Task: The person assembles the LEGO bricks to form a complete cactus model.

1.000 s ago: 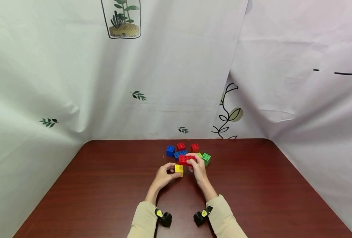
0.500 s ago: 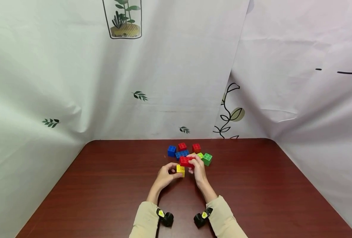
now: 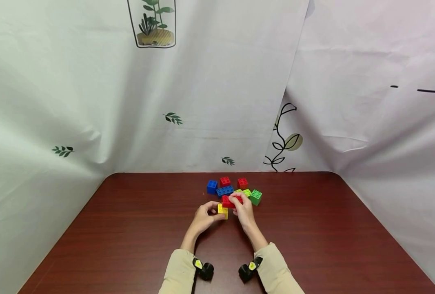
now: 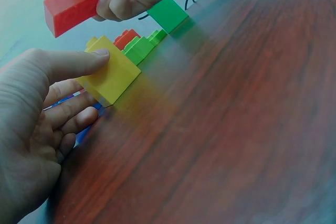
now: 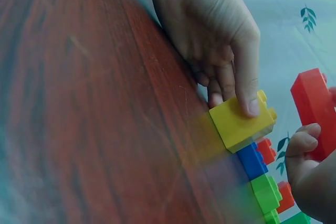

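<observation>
My left hand (image 3: pixel 201 219) pinches a yellow brick (image 3: pixel 223 211) between thumb and fingers; the brick stands on the table. In the left wrist view, the left thumb lies across the near face of the yellow brick (image 4: pixel 111 74). My right hand (image 3: pixel 245 211) grips a long red brick (image 3: pixel 227 201), held just above and behind the yellow one. A gap shows between the red brick (image 5: pixel 314 103) and the yellow brick (image 5: pixel 239 124) in the right wrist view. The right fingers cover part of the red brick.
Behind the hands on the brown table (image 3: pixel 129 228) lie a blue cube (image 3: pixel 212 186), a longer blue brick (image 3: pixel 225 191), two red bricks (image 3: pixel 225 181), light green pieces (image 3: pixel 247 192) and a green brick (image 3: pixel 256 197). A patterned white cloth (image 3: pixel 217 81) hangs behind the table.
The right hand and its red brick have shifted slightly down in the view, nearer the yellow brick, with the fingers now further over the red brick. The left hand keeps its hold.
</observation>
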{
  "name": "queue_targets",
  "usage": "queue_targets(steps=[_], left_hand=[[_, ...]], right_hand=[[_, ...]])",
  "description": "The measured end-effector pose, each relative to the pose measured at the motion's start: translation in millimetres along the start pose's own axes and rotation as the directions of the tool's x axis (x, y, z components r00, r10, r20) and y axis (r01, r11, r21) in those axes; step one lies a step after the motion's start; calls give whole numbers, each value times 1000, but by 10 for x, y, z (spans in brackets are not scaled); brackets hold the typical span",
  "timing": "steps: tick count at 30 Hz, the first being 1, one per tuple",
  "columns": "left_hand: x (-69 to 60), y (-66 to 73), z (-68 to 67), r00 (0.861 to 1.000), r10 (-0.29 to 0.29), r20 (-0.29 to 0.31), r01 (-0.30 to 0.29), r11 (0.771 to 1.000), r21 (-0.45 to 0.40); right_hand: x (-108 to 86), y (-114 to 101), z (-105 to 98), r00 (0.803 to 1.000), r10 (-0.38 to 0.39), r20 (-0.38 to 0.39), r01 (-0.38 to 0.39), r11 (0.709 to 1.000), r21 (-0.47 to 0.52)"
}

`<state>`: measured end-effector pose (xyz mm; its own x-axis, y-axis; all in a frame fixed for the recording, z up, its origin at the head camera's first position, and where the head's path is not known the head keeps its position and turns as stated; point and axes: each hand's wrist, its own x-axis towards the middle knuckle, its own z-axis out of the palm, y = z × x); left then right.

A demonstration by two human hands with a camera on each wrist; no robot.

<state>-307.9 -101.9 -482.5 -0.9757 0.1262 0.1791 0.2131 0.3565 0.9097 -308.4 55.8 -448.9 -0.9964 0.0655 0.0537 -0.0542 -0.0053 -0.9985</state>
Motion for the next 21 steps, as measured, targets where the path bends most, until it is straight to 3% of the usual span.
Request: queue_targets(steps=[5,11,21], left_hand=[[7,7,0,1000,-3,-4,3,1000,2],[-3,2,2,1000,-7,1,7,1000,8],[4,0,3,1000,-5,5,5,1000,7]], right_hand=[[-72,-114,0,1000,8,17,-7,999,-37],[10,83,20,1000,17,-3,-17,998,-57],[8,122,50,999,30,12,-29,996,-81]])
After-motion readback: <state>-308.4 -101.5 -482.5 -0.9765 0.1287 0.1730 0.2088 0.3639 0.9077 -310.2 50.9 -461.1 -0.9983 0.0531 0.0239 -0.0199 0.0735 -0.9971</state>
